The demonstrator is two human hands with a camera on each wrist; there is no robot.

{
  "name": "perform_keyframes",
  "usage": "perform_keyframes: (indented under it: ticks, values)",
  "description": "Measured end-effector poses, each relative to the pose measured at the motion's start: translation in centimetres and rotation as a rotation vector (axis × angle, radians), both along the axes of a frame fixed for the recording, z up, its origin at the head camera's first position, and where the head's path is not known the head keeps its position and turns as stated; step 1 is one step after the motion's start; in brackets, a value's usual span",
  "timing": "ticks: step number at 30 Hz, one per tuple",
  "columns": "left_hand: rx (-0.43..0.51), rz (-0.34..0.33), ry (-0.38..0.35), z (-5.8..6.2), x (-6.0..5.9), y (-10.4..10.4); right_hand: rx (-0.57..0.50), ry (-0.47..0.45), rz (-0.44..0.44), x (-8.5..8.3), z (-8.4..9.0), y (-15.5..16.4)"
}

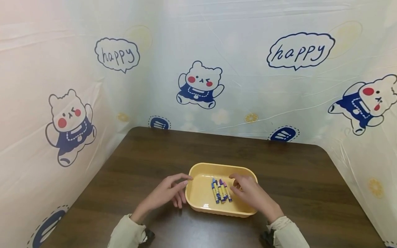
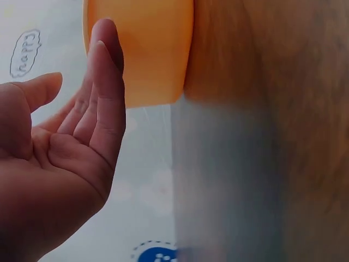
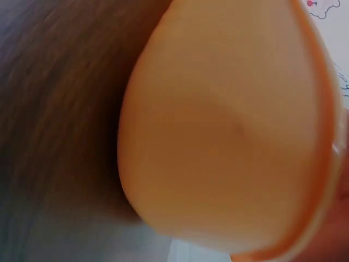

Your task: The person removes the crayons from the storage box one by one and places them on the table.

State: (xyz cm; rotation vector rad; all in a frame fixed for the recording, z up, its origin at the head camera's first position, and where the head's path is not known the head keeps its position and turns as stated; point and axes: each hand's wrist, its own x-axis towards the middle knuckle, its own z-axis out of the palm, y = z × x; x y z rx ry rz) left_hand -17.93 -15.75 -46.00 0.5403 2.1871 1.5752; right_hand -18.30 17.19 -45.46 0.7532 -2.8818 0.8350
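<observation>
Showing dark wooden table (image 1: 149, 162), walled by bear-print sheeting (image 1: 248, 86). Yellow tray (image 1: 198, 198) sits near front edge, centred between both hands. Left hand (image 1: 167, 194) just beside tray's left rim, fingers straight and apart, gripping nothing; wrist view confirms open palm (image 2: 60, 158) next to tray wall (image 2: 147, 49). Right hand (image 1: 249, 193) over tray's right side, fingers loosely bent, grip not discernible. Crayons (image 1: 221, 190) lie bunched inside tray. Judged step: reaching for crayons; next move calls for fine pinch on single crayon.

Bare tabletop (image 1: 155, 151) all round the tray (image 1: 204, 203); printed sheeting (image 1: 248, 86) walling three sides.
</observation>
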Motion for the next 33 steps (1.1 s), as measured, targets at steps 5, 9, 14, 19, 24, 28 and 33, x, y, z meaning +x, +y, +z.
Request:
perform_keyframes:
  ticks: [5,9,14,19,24,28,33]
  values:
    - [0.125,-0.068,-0.093,-1.0,-0.3,-0.2,0.025,-0.086,-0.013,-0.3,-1.0,-1.0]
    - [0.187,-0.086,-0.180,-1.6,-0.3,-0.4,0.056,-0.138,-0.056,-0.3,-1.7,-1.7]
    - [0.219,-0.082,-0.212,-2.0,-0.3,-0.3,0.085,-0.129,-0.086,-0.3,-2.0,-1.9]
    - [0.243,-0.081,-0.239,-2.5,-0.4,-0.2,0.127,-0.124,-0.102,-0.2,-2.0,-1.9]
    - [0.272,-0.082,-0.248,-2.9,-0.3,-0.2,0.117,-0.129,-0.163,0.1,-2.0,-2.0]
    - [0.294,-0.086,-0.249,-3.1,-0.2,-0.2,0.104,-0.131,-0.193,0.2,-1.9,-2.1]
    - [0.305,-0.078,-0.264,-3.2,-0.2,-0.3,0.090,-0.070,-0.183,0.3,-1.7,-1.9]
